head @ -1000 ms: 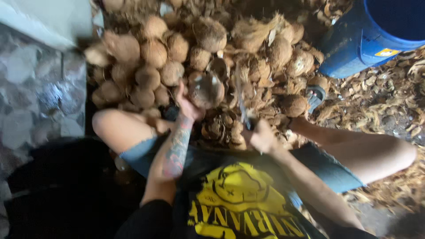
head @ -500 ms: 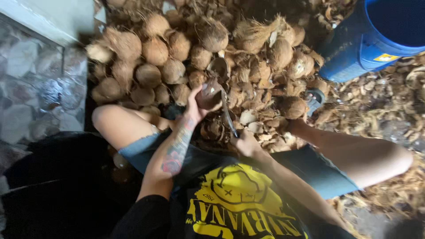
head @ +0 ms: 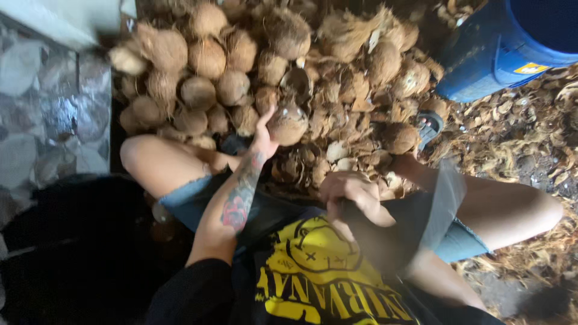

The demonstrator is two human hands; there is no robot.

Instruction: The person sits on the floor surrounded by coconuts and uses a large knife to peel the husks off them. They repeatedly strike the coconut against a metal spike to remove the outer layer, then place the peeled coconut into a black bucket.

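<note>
Left hand (head: pixel 262 133) gripping a round brown husked coconut (head: pixel 288 124), right hand (head: pixel 354 195) clenched on a blurred dark blade (head: pixel 394 232), heaped brown coconuts (head: pixel 208 57) beyond both hands

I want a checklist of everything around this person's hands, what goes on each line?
Surface: ground littered with dry brown husk scraps.
Job's things: round brown hairy coconut; dark blurred tool.
Clutter: big pile of brown husked coconuts; broken shell pieces.
Grippers: left hand grips the coconut; right hand grips the tool's handle.
Cables: nothing seen.
Surroundings: blue plastic barrel; grey stone-patterned wall; sandalled foot.
</note>
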